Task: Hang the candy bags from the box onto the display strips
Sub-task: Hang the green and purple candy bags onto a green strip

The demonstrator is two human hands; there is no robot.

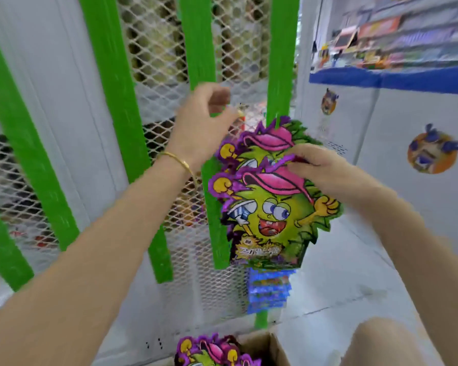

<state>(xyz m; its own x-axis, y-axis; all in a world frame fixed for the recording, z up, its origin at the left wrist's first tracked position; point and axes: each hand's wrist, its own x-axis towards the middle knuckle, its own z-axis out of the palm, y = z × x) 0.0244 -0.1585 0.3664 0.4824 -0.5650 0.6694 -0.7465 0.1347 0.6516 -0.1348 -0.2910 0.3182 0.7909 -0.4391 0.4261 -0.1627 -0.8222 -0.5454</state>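
A: Where is the candy bag right now?

B: Centre-right of the frame. The front bright green cartoon-monster candy bag with the pink cap and purple jagged edge [271,207] hangs against the rightmost long green plastic display strip [282,62]. A second bag of the same print [262,140] sits just behind and above it, overlapping.

A: And the hands?

B: The right hand [319,167] pinches the top edge of the front bag, fingers curled over the pink cap. The left hand [202,125], with a thin gold bangle [179,161] on its wrist, is raised at upper centre beside the middle green strip [196,40]. Its fingers are curled and the thumb meets a fingertip, but motion blur hides whether anything is pinched there, so I cannot tell.

A: Are the hands touching each other?

B: No, they are apart, the left higher and further left.

A: What lies below?

B: Blue packets [269,289] hang on the same strip just under the green bags. At the bottom centre, a brown cardboard box [265,344] holds more monster bags [209,350].

A: And around that?

B: More green strips slant across the left side, in front of white diamond mesh panels [159,48]. A white and blue cabinet with cartoon stickers [421,114] stands at the right, blurred shelves above it.
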